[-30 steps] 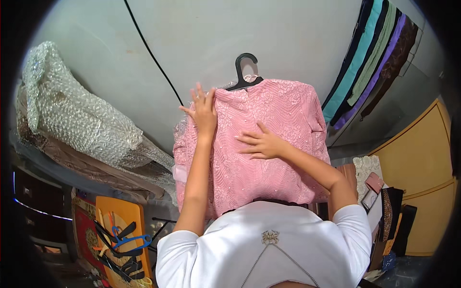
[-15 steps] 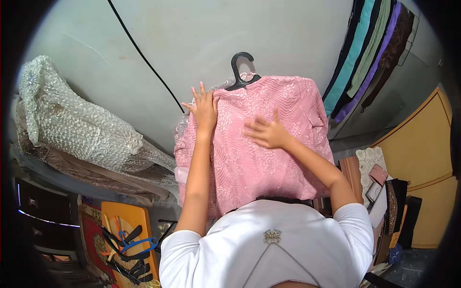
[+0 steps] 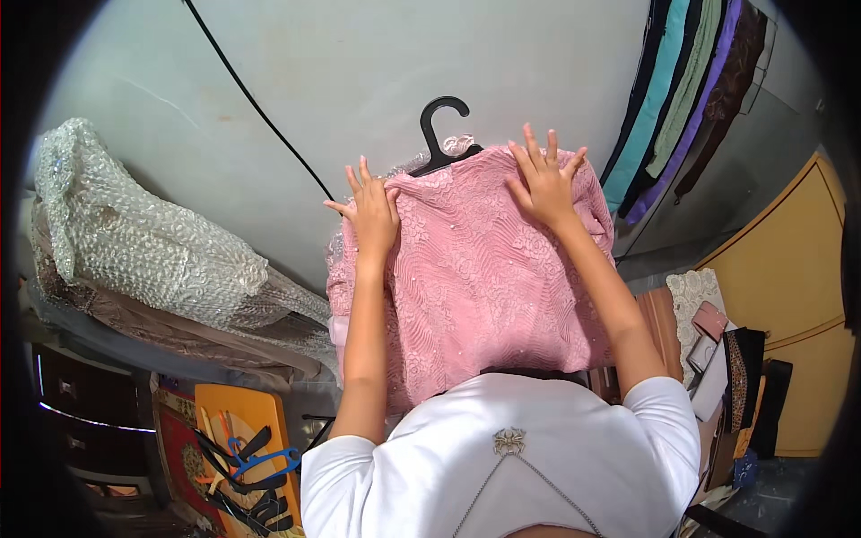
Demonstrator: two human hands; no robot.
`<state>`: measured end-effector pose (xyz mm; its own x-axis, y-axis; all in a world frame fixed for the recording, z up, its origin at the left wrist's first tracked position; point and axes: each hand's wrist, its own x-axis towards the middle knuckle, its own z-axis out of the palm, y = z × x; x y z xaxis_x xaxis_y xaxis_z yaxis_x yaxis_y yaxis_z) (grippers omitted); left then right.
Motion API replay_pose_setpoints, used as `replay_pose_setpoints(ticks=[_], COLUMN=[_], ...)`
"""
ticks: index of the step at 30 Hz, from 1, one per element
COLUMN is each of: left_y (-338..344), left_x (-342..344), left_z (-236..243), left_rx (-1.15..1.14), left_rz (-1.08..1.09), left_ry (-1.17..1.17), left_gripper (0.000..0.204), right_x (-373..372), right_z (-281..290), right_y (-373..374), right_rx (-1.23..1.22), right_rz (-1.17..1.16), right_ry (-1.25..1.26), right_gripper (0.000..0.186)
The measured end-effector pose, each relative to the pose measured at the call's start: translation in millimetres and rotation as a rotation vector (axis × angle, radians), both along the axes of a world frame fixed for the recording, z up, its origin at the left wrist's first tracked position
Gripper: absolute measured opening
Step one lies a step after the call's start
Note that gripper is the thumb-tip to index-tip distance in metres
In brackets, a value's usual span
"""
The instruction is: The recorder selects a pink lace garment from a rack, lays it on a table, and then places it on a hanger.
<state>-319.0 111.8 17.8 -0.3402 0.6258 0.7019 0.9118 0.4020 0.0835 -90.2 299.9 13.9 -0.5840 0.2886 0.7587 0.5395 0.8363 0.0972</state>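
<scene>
My left hand (image 3: 371, 220) and right hand (image 3: 545, 186) are resting open, fingers spread, gripping nothing, on the shoulders of a pink patterned-lace garment (image 3: 484, 260), which is facing me on a black plastic hanger (image 3: 433, 143). Uneven pressing could be slipping a shoulder off. Grey wall (image 3: 341, 72) is leaving room above; my white shirt (image 3: 556, 421) is crowding below.

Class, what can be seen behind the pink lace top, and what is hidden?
Behind the pink lace top, a pale pink ruffled piece and silvery fabric peek above its edge, with grey wall beyond. Whatever lies behind its middle is covered.
</scene>
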Motion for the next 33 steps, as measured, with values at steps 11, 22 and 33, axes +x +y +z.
replay_pose_setpoints(ticks=[11,22,33], left_y=[-21.9,28.8,43.9], left_x=[3.7,80.0,118.8], left_z=[28.7,-24.0,-54.1], left_rx=[-0.149,-0.138,-0.235], left_rz=[0.004,-0.231,-0.391], left_ry=[-0.145,-0.022,0.048], left_gripper=[0.019,0.047,0.048], right_x=[19.4,-2.5,78.9], right_z=[53.4,-69.1,-88.3], right_y=[10.2,-44.1,-80.9], right_rx=[-0.184,-0.262,-0.306], right_rz=[0.001,0.389,0.305], right_ry=[0.17,-0.221,-0.047], right_gripper=[0.037,0.049,0.054])
